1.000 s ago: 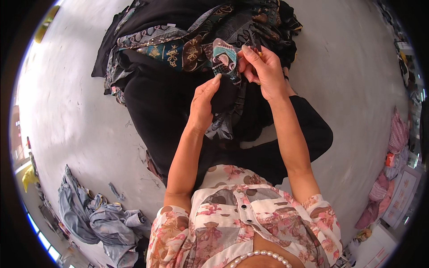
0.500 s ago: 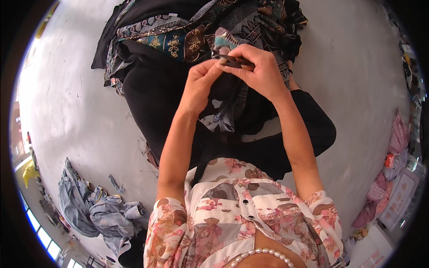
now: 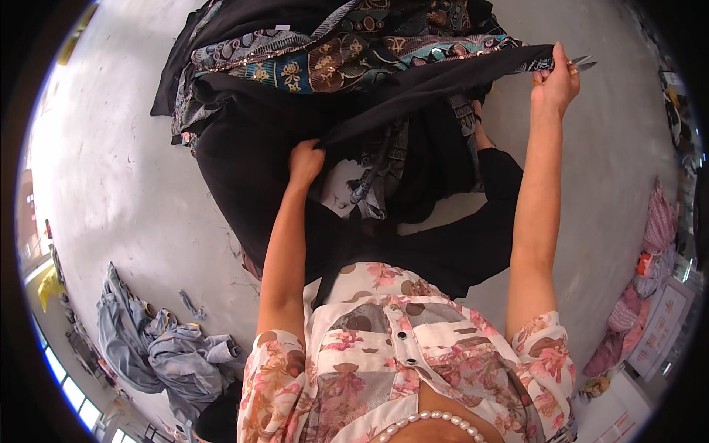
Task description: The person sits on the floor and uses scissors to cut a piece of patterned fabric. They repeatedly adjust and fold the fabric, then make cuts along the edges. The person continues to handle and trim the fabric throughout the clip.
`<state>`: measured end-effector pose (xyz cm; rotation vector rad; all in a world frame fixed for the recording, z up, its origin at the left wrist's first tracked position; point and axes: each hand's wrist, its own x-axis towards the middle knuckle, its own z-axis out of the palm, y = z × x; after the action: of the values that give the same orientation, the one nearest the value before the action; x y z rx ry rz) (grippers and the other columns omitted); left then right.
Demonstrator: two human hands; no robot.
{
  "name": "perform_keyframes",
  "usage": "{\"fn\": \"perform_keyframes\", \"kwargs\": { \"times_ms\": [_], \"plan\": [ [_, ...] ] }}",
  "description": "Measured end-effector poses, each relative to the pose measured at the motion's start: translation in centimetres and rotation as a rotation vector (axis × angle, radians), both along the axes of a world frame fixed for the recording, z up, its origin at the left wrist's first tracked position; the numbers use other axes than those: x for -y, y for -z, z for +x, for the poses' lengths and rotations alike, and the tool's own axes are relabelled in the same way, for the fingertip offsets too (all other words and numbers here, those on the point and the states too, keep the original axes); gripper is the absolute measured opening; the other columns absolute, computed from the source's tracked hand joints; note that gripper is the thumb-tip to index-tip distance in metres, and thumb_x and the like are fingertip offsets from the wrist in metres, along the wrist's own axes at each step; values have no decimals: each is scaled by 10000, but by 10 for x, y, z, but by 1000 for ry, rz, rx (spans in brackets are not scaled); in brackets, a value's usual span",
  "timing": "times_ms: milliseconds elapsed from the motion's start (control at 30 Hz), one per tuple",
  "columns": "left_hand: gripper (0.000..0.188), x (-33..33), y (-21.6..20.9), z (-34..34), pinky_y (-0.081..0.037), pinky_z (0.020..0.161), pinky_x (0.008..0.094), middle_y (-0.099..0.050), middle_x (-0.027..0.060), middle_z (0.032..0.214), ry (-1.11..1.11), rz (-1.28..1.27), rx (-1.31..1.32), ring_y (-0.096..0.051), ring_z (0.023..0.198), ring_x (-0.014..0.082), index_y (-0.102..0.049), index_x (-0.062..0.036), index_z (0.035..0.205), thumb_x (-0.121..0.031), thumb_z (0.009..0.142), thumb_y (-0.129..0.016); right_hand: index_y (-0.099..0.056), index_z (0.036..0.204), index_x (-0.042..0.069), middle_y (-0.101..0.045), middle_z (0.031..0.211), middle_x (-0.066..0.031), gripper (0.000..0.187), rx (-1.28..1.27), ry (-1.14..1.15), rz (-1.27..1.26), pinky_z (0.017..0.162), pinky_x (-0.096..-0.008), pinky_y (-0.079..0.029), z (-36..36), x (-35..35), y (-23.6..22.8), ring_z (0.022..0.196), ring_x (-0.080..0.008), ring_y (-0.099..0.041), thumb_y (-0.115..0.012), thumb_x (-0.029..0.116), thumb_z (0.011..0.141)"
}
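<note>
A: Strip (image 3: 443, 83), black, 1: where do we list it?

B: Above the surface (image 3: 125, 184), slanting across the front of the pile (image 3: 325, 63), its far end toward the surface's right edge.

A: Hands, 2?

B: Left hand (image 3: 304, 162): closed, gripping the strip's near part; whether at its very end, we cannot tell. Right hand (image 3: 555, 87): fingers closed on the far, patterned end, with scissors (image 3: 586, 63), 1 pair, in the same grip; blades outward, handles hidden.

A: Handling notes?

B: We should pull evenly from both sides and smooth out any twist before stretching harder; thin cloth may distort. We should point the blades away from strip and left hand, and pinch firmly, since 1 hand serves 2 items.

A: Also listed?

B: Grey cloth (image 3: 188, 362), 1 heap, toward the surface's left edge, well apart; best left there.
</note>
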<state>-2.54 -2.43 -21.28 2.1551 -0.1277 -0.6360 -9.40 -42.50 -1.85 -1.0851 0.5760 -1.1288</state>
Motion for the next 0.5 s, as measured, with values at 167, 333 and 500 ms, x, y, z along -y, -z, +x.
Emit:
{"fn": "perform_keyframes", "kwargs": {
  "times_ms": [167,333,500],
  "plan": [
    [278,28,-119,25,-520,771,380,-602,96,877,-624,-892,-246,-601,810,256,-607,-24,958,-43,707,-488,-534,787,33,-500,649,-4,191,-119,-131,-55,365,-234,-306,15,-8,2,431,-95,-439,-702,122,810],
    [383,73,-228,81,-500,843,352,-642,128,982,201,-805,445,-629,922,242,-561,13,1079,-193,770,-654,-525,765,69,-510,619,17,245,38,-814,-441,434,-201,-411,85,-148,-92,474,-58,-470,-644,244,888],
    [613,93,-162,77,-450,914,357,-620,131,1073,555,-493,664,-574,1060,262,-523,-12,1158,-265,682,-814,-532,781,48,-500,623,20,255,-5,-891,-343,484,-173,-377,80,-182,-56,517,-56,-492,-617,251,909]
  ]
}}
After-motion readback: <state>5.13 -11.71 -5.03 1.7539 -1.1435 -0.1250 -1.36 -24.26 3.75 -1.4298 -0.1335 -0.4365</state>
